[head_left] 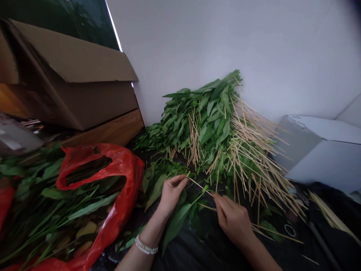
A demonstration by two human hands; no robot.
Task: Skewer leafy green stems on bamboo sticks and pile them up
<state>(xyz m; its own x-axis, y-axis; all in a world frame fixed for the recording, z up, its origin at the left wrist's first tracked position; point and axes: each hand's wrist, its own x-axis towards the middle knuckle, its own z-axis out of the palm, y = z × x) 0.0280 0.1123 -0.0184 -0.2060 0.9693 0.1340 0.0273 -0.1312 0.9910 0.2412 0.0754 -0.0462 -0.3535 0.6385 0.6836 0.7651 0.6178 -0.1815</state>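
My right hand (233,218) is closed around a thin bamboo skewer (197,183), which slants up to the left. A leafy green stem (205,189) is on the skewer just ahead of my right fingertips, and its long leaf (179,222) hangs below. At the skewer's far end, my left hand (172,192) pinches a small bit of green stem. Behind both hands rises a large pile of skewered leafy greens (211,105), with many bare skewer ends (254,143) sticking out on the right.
A red plastic bag (129,165) of loose greens (50,218) lies open at left. An open cardboard box (84,94) stands behind it. At right are a white box (329,158), a small ring (289,230) and loose skewers on black sheeting (203,252). A pale wall closes the back.
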